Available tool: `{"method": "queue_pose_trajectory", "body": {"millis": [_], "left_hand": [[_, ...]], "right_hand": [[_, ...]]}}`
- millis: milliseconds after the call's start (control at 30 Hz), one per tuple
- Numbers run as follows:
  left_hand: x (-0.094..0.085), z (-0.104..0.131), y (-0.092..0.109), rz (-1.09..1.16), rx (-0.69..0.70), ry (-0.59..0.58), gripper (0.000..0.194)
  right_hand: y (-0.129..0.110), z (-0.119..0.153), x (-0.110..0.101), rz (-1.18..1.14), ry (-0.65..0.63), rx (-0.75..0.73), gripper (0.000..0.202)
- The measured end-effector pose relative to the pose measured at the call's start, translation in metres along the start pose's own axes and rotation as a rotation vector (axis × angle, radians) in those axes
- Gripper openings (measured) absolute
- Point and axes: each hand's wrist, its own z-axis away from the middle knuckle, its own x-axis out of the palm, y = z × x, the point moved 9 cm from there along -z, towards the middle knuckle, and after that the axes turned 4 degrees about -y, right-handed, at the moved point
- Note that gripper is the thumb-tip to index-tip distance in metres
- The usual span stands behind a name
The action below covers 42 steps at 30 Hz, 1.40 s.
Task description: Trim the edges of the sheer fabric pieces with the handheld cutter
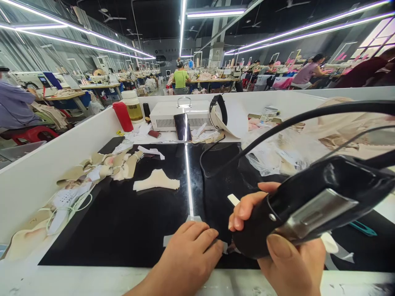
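My right hand (290, 255) is wrapped round a black handheld tool (321, 197) with a metal plate on its side and a black hose running off to the right. The tool's rounded end is low over the black mat (123, 238). Left of it, my left hand (191, 250) lies palm down with fingers together, pressing on a pale, partly translucent piece (167, 240) that is mostly hidden under the fingers. A cream fabric piece (156, 181) lies flat farther up the mat. A small white strip (233, 200) is beside my right fingertips.
Beige cut pieces (123, 164) line the left side. Behind the mat stand a white vented box (182, 113), a phone (182, 127), a red cup (122, 116) and a jar (133, 107). Plastic bags (277, 156) lie at right, near teal snips (363, 228). Other people sit beyond.
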Motion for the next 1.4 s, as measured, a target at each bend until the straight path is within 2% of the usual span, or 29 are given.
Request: {"method": "queue_pose_trajectory", "body": {"millis": [133, 300, 400, 500, 567, 633, 767, 1000, 1167, 1400], "left_hand": [[0.001, -0.001, 0.001, -0.002, 0.001, -0.005, 0.016], [-0.02, 0.012, -0.012, 0.049, -0.067, 0.0, 0.019], [-0.041, 0.032, -0.032, 0.068, -0.196, -0.044, 0.022], [-0.053, 0.06, -0.053, 0.1, -0.366, -0.082, 0.023], [-0.053, 0.075, -0.062, 0.142, -0.445, -0.092, 0.027], [-0.05, 0.084, -0.066, 0.188, -0.491, -0.091, 0.031], [-0.046, 0.084, -0.066, 0.264, -0.526, -0.062, 0.029], [-0.04, 0.084, -0.072, 0.322, -0.574, -0.026, 0.022], [-0.037, 0.083, -0.071, 0.378, -0.592, -0.019, 0.029], [-0.042, 0.08, -0.068, 0.426, -0.602, 0.019, 0.022]], "right_hand": [[0.002, -0.001, 0.001, 0.029, -0.003, 0.019, 0.034], [-0.005, -0.005, -0.004, 0.032, 0.002, 0.027, 0.046], [-0.009, -0.007, -0.004, 0.146, 0.014, 0.035, 0.047], [-0.008, -0.009, 0.0, 0.154, 0.096, 0.018, 0.045], [-0.004, -0.012, 0.011, 0.065, 0.111, 0.028, 0.046], [0.0, -0.016, 0.031, -0.017, 0.037, 0.054, 0.049], [0.001, -0.021, 0.065, -0.102, -0.088, 0.033, 0.046], [0.022, -0.02, 0.097, -0.169, -0.105, 0.008, 0.036], [0.028, -0.021, 0.104, -0.169, -0.116, 0.0, 0.036], [0.03, -0.021, 0.101, -0.173, -0.094, 0.039, 0.04]]}}
